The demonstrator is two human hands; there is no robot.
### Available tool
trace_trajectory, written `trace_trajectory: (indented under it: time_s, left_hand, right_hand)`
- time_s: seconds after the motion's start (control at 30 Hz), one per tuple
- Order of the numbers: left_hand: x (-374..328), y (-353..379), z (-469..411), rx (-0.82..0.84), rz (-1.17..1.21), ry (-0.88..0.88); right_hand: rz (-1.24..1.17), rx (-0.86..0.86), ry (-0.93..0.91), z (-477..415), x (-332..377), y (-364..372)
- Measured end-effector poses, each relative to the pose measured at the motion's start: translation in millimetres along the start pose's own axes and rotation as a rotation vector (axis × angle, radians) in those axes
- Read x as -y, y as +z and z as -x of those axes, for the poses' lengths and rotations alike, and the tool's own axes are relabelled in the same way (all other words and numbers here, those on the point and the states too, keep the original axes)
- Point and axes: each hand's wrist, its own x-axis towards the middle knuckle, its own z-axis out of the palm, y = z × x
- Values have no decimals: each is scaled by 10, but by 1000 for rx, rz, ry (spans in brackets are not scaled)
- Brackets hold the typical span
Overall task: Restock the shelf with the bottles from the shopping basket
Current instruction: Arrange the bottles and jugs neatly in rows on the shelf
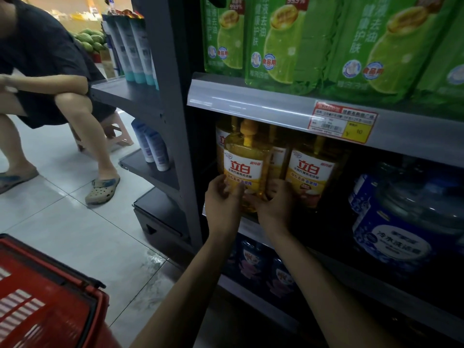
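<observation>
A yellow dish-soap bottle with a pump top and a white and orange label stands at the front left of the middle shelf. My left hand grips its lower left side. My right hand wraps around its lower right side. More yellow bottles stand behind it, and another yellow bottle stands to its right. The red shopping basket sits on the floor at the lower left; its inside is mostly out of view.
Green refill pouches fill the shelf above. Large blue detergent jugs stand right of the yellow bottles. Dark pouches sit on the shelf below. A person sits on a stool at the left, by an end rack holding tubes.
</observation>
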Motion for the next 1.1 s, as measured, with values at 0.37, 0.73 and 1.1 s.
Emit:
trace_trajectory:
  time_s: [0.37, 0.73, 1.1]
  left_hand:
    - [68, -154, -168, 24, 57, -112]
    - [163, -187, -328, -3, 121, -141]
    - [223, -184, -349, 24, 106, -112]
  right_hand:
    - [-21, 47, 41, 28, 32, 352]
    - [-147, 188, 164, 32, 84, 460]
    - [-183, 160, 174, 40, 148, 519]
